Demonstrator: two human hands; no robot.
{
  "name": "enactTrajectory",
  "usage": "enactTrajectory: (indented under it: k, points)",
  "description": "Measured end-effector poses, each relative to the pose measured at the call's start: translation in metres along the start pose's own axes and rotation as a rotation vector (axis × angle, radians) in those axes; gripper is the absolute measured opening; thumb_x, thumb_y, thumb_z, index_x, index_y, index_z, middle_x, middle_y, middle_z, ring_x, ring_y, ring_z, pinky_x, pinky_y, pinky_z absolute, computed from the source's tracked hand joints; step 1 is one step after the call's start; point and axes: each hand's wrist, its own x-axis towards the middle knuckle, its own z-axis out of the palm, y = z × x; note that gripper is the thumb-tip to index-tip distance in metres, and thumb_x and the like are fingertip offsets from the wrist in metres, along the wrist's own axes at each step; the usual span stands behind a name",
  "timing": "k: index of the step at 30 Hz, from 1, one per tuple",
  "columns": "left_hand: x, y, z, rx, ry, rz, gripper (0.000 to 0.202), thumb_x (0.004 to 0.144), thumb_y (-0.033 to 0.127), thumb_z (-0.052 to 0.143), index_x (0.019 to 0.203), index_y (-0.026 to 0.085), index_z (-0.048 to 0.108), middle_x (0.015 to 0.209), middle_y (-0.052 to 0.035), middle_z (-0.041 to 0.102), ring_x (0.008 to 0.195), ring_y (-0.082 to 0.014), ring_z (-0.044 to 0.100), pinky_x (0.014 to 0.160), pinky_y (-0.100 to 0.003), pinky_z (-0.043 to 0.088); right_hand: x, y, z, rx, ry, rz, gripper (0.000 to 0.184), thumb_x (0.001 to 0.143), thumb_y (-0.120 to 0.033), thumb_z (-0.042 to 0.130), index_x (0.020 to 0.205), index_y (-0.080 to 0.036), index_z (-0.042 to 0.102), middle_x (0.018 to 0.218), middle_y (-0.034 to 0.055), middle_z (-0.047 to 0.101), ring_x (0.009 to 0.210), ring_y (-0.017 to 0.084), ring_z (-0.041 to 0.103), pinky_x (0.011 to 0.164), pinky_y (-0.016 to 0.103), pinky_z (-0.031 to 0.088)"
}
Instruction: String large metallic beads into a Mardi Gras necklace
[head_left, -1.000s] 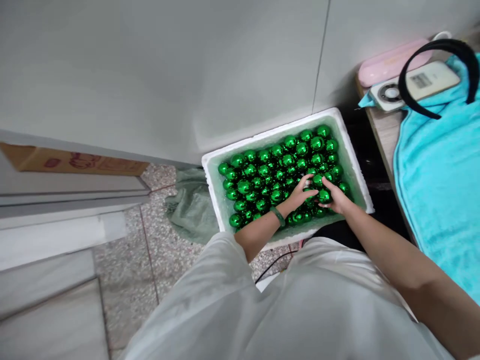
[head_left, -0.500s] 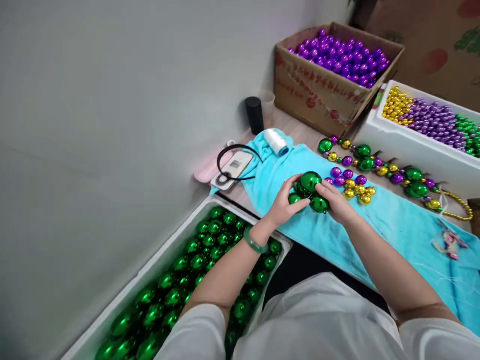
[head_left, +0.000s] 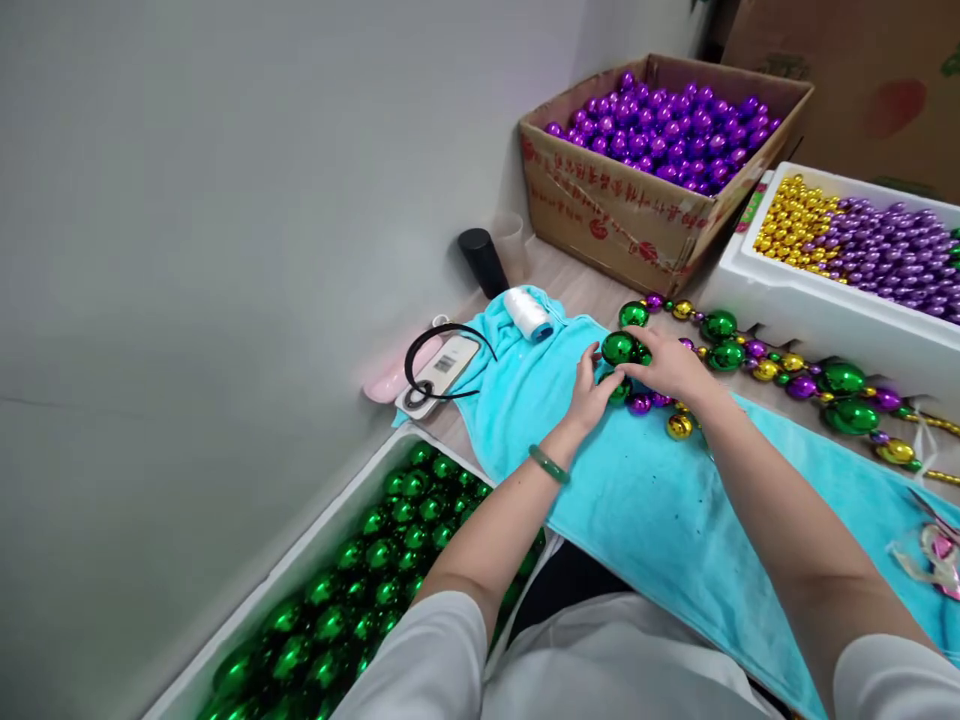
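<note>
Green balls (head_left: 619,348) held between both hands (head_left: 667,362), partly covered, count unclear; white box (head_left: 832,310) cut off at right

light soft | small glints on green balls (head_left: 618,348) | lower-left corner dim

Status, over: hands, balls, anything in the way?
Left hand and right hand around green balls, above towel. Purple balls and gold balls crowd close by, right hand partly hiding them. Nothing else seen in the way.
</note>
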Motion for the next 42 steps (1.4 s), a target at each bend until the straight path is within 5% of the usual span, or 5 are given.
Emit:
enactTrajectory:
  k: [22, 27, 32, 37, 42]
  points:
    - [-0.007, 0.054, -0.003, 0.402, 0.227, -0.005, 0.043, 0.093, 0.033, 0.05, 0.129, 0.011, 0.054, 0.136, -0.0149, 0.055, 0.133, -0.0227, 0.046, 0.114, -0.034, 0.033, -0.05, -0.024, 0.025, -0.144, 0.352, -0.161, 0.047, 0.088, -0.044, 0.053, 0.123, -0.012, 0.061, 0.125, 0.0216, 0.057, 0.117, 0.036, 0.052, 0.095, 0.054, 0.043]
    - [-0.078, 0.073, -0.095, 0.642, 0.255, 0.223, 0.044, 0.099, 0.04, 0.026, 0.129, 0.022, 0.053, 0.131, -0.002, 0.055, 0.131, -0.0227, 0.046, 0.107, -0.039, 0.036, -0.081, -0.023, 0.023, -0.119, 0.338, -0.242, 0.056, 0.082, -0.046, 0.063, 0.123, -0.008, 0.063, 0.123, 0.0284, 0.058, 0.119, 0.041, 0.053, 0.098, 0.056, 0.042]
    - [-0.219, 0.028, -0.201, 0.898, 0.025, -0.278, 0.022, 0.087, 0.031, 0.053, 0.102, 0.019, 0.064, 0.109, -0.0092, 0.06, 0.109, -0.0248, 0.056, 0.103, -0.042, 0.041, -0.105, -0.027, 0.036, -0.038, 0.314, -0.325, 0.048, 0.087, -0.039, 0.058, 0.126, -0.012, 0.062, 0.124, 0.0234, 0.061, 0.122, 0.039, 0.054, 0.102, 0.049, 0.042]
    - [-0.345, -0.028, -0.211, 1.067, -0.428, -0.442, 0.039, 0.06, 0.018, 0.073, 0.099, 0.017, 0.066, 0.11, -0.014, 0.06, 0.096, -0.0315, 0.059, 0.084, -0.046, 0.05, -0.12, -0.064, 0.058, 0.039, 0.274, -0.378, 0.033, 0.089, -0.034, 0.054, 0.112, -0.012, 0.066, 0.111, 0.0203, 0.066, 0.111, 0.033, 0.061, 0.096, 0.049, 0.05]
    - [-0.368, -0.072, -0.218, 1.426, -0.725, -0.573, 0.062, 0.069, 0.016, 0.061, 0.13, 0.02, 0.049, 0.138, -0.016, 0.045, 0.12, -0.0371, 0.048, 0.086, -0.047, 0.05, -0.125, -0.079, 0.069, 0.1, 0.276, -0.326, 0.029, 0.092, -0.031, 0.052, 0.113, -0.015, 0.063, 0.115, 0.0171, 0.063, 0.11, 0.029, 0.06, 0.095, 0.048, 0.051]
